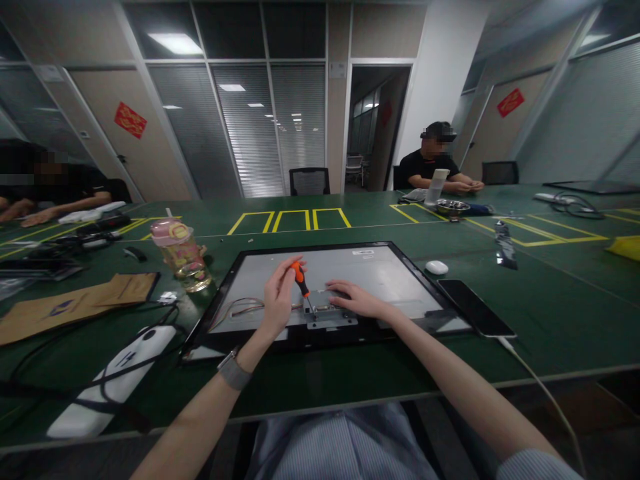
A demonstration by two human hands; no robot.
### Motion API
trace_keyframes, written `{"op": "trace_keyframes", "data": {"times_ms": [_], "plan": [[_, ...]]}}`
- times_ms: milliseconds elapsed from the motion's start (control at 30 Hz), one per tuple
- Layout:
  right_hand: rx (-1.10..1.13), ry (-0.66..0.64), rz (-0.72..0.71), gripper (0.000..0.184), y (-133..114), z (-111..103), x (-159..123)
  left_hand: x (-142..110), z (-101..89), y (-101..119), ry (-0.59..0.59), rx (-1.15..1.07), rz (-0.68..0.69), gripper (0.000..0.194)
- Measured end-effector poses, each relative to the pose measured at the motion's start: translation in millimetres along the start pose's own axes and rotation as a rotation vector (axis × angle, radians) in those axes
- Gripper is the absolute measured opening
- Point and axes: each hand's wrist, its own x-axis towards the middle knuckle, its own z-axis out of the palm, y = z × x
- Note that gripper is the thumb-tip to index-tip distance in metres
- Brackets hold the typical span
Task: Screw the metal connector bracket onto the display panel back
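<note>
An orange and black screwdriver (301,277) is gripped in my left hand (280,293), its shaft slanting down to a small metal bracket (333,323). The bracket sits near the front edge of a flat display panel (380,273) with a black frame, lying back side up on the table. My right hand (355,299) rests with fingers stretched out over the small board beside the bracket. Thin wires (243,305) run left from that board across the panel. Whether the screwdriver tip sits in a screw is too small to tell.
Left of the panel are a pink-lidded drink bottle (183,257), a brown paper bag (75,305) and a white power bank-like device (115,380) with dark cables. To the right lie a phone (475,308) with a white cable and a white earbud case (437,267). Two people sit across the table.
</note>
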Motion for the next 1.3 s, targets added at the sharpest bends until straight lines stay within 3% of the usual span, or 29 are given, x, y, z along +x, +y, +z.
{"op": "trace_keyframes", "data": {"times_ms": [200, 467, 733, 1033, 1300], "plan": [[0.007, 0.012, -0.021, 0.050, 1.3, 1.0, -0.6, 0.5, 1.6, 0.7, 0.066, 0.039, 0.098, 0.018], [-0.016, 0.011, -0.028, 0.052, 4.2, 2.1, 0.9, 0.0, -0.9, 3.0, -0.021, -0.007, 0.008, 0.026], [-0.006, 0.005, -0.016, 0.050, 0.3, 0.7, 0.8, 0.2, 1.2, 0.2, -0.035, -0.083, -0.020, 0.035], [0.007, 0.015, -0.013, 0.049, -2.7, -0.5, -0.8, 1.4, 0.7, 0.3, 0.067, 0.096, 0.093, 0.016], [-0.005, 0.003, 0.010, 0.050, -1.1, 0.3, 0.3, -0.1, 2.4, 1.8, 0.022, -0.115, -0.027, 0.032]]}}
